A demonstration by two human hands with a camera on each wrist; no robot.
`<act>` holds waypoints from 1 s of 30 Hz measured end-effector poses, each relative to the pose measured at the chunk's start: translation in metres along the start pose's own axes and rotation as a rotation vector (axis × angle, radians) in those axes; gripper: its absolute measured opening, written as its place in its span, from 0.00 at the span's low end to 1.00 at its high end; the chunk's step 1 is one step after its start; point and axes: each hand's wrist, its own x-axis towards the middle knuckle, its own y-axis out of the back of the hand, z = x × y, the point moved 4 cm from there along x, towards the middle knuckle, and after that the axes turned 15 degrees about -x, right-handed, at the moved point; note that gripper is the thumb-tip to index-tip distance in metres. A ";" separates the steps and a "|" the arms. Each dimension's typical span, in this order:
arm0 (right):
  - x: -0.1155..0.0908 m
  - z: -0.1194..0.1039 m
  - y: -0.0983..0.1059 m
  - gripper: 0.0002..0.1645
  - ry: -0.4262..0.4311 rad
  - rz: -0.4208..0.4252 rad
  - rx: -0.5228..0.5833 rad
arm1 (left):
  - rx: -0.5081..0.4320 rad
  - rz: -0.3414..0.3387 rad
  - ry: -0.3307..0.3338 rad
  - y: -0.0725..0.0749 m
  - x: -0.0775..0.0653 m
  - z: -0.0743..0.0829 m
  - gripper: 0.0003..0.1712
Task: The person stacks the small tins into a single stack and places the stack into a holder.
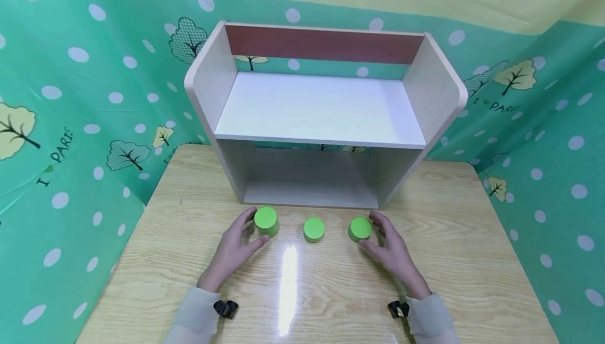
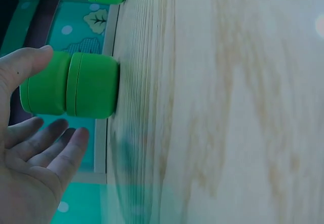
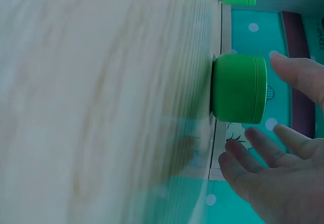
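Two-tin green stack [image 1: 267, 221] is set in front of shelf [image 1: 319, 110], nr its L end; mid tin [image 1: 314, 230] & R-end tin [image 1: 360, 229] are lined up there too. Stack is flanked by spread L hand [image 1: 235, 245], R-end tin by spread R hand [image 1: 392, 248]; contact can't be told.

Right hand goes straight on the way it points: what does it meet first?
Likely the rightmost green jar, just ahead of the right hand, between thumb and fingers; whether they touch is unclear.
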 end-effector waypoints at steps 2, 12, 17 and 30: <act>0.001 0.000 -0.001 0.48 -0.002 -0.008 0.017 | 0.006 0.002 -0.002 0.000 0.000 -0.001 0.45; 0.004 0.003 -0.007 0.44 0.023 -0.035 0.061 | -0.020 -0.006 -0.029 -0.002 0.002 -0.002 0.44; 0.005 0.003 -0.008 0.44 0.015 -0.053 0.089 | -0.044 -0.008 -0.024 -0.003 0.004 -0.004 0.45; 0.006 0.004 -0.010 0.43 -0.022 -0.091 0.098 | -0.055 -0.002 -0.013 -0.003 0.007 -0.010 0.46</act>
